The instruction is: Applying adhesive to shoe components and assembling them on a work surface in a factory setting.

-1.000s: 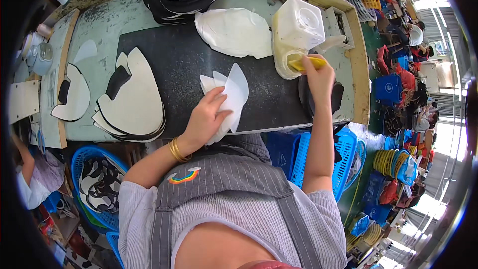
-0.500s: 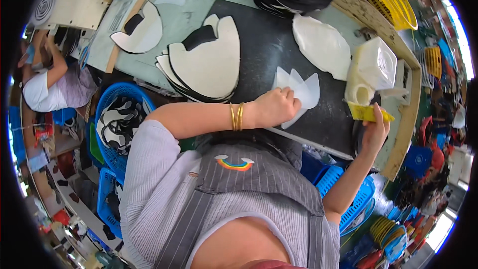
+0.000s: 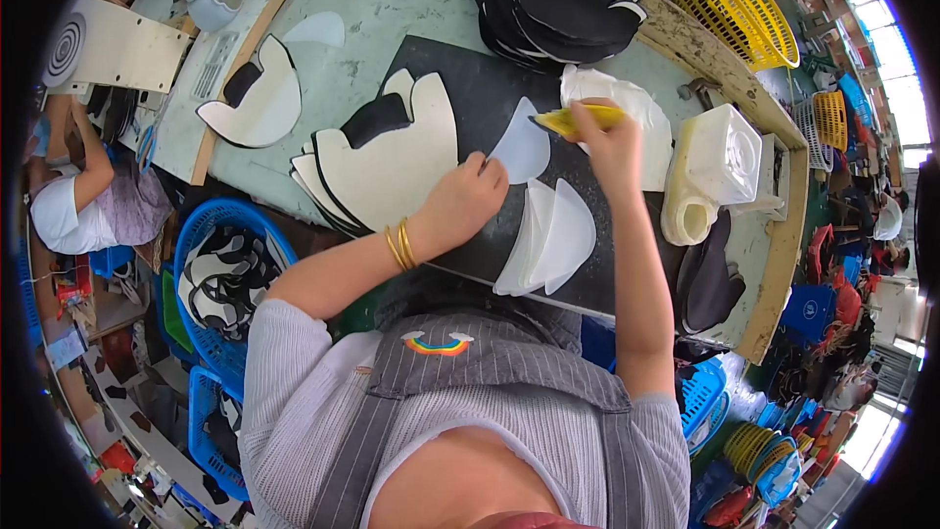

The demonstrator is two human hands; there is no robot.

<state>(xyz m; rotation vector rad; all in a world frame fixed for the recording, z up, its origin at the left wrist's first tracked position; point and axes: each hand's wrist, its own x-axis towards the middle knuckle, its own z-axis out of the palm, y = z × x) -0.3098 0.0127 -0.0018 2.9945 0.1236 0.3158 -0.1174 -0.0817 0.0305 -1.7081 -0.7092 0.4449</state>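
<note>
My left hand [image 3: 468, 198] is closed, its fingertips pinching the lower edge of a translucent white curved piece [image 3: 522, 152] on the black board [image 3: 470, 64]. In my right hand [image 3: 609, 142] is a flat yellow brush [image 3: 578, 120], its dark tip beside that piece's upper right edge. Several more translucent pieces [image 3: 548, 235] lie fanned out between my forearms. Left of my left hand is a stack of white, black-edged cut pieces [image 3: 397, 162]. A crumpled white sheet [image 3: 641, 118] lies partly behind my right hand.
A pale square container with a round open mouth [image 3: 720, 157] stands right of my right forearm. Black cut pieces [image 3: 558, 5] are stacked at the back. A wooden rim [image 3: 778, 284] bounds the table's right side. Blue baskets [image 3: 201, 323] stand at left; a co-worker [image 3: 88, 191] sits beyond.
My right hand has moved left from the container's mouth to the board with the brush. My left hand has shifted left from the fanned pieces to a single translucent piece.
</note>
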